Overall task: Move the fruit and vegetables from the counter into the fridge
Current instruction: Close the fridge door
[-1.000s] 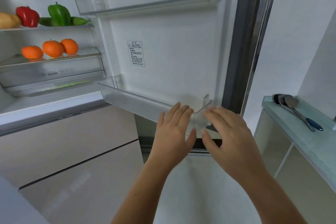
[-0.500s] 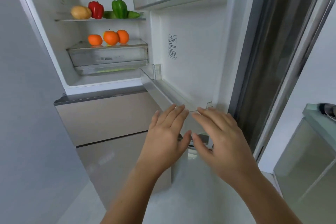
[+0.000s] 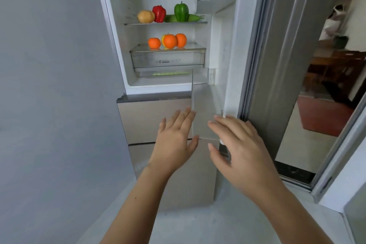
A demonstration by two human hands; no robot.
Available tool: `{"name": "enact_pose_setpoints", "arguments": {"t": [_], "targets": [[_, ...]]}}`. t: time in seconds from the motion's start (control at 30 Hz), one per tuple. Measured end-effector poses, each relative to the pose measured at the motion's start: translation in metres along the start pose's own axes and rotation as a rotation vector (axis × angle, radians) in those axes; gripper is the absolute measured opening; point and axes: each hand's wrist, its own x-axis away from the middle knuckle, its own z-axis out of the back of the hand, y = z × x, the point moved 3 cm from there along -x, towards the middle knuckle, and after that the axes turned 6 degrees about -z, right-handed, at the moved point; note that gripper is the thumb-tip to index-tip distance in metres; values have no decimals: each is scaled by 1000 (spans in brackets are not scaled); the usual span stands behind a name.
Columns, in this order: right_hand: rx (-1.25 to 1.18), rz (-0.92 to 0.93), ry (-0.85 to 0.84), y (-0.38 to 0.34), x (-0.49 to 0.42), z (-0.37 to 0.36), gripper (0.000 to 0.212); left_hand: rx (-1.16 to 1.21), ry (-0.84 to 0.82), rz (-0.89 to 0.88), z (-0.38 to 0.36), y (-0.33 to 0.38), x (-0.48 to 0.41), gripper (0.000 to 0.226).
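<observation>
Standing open, the white fridge (image 3: 118, 35) fills the far view, its door (image 3: 233, 45) swung right. Both hands, left hand (image 3: 174, 140) and right hand (image 3: 239, 150), hover near the clear plastic door bin (image 3: 204, 105) (fingers spread, grasping nothing). Red pepper (image 3: 159, 13), green pepper (image 3: 181, 12) and potato (image 3: 146, 16) share the upper shelf; three oranges (image 3: 170, 41) sit below.

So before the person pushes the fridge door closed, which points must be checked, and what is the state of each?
1. Both hands empty: left hand and right hand open, ok.
2. Red pepper, green pepper and potato well back on the shelf: ok.
3. Oranges behind the drawer edge: ok.
4. Door bin empty: ok.
5. Fingers clear of the door gap: cannot tell.
6. Counter emptied: cannot tell, out of view.
</observation>
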Motion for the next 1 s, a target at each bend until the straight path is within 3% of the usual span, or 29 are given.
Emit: {"name": "enact_pose_setpoints", "arguments": {"t": [0.3,0.5,0.8,1.0], "targets": [[-67,73,38,-38,-9,-5,35,-53,213,110,40,-20,45,48],[46,134,7,-52,-29,-31,39,-73,284,159,51,-43,79,45],[84,409,-46,-74,-69,-106,35,-176,281,251,56,-95,93,45],[-57,611,84,-85,-111,-156,22,-298,286,272,53,-147,74,46]]}}
